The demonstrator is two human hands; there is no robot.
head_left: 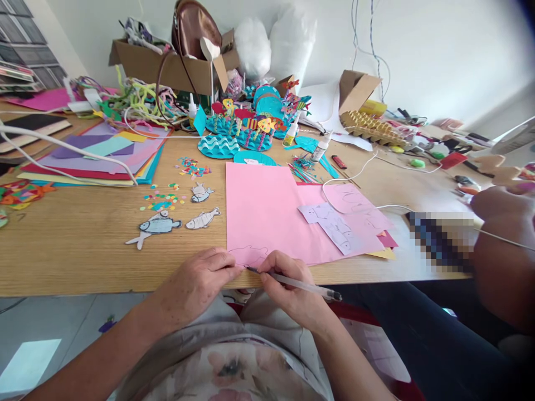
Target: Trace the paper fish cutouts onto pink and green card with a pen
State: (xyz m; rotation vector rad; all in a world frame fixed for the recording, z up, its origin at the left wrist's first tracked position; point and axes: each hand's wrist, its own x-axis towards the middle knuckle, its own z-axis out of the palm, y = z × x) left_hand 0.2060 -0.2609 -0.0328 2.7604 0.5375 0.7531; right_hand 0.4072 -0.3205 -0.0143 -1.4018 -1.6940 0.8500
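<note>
My right hand (288, 281) is closed around a clear-barrelled pen (311, 287), its dark tip at the near edge of a pink sheet of paper (261, 206). A fish-like outline (248, 254) is drawn in thin line close to that edge. My left hand (200, 284) grips the sheet's near left corner, fingers together and thumb beside the pen tip. Whatever lies under its fingertips is hidden. Left of the sheet are paper fish cut-outs: a bluish one (161, 224), a pale one (203, 219) and a small one (202, 192).
Confetti dots (165, 199), a stack of coloured paper (142, 150) and turquoise fish decorations (251, 125) lie around. Glue bottles (321, 149) stand behind. A white cord (330, 200) crosses the pink paper and a sheet with fish drawings (334, 228). Another person's arm (507, 250) is at right.
</note>
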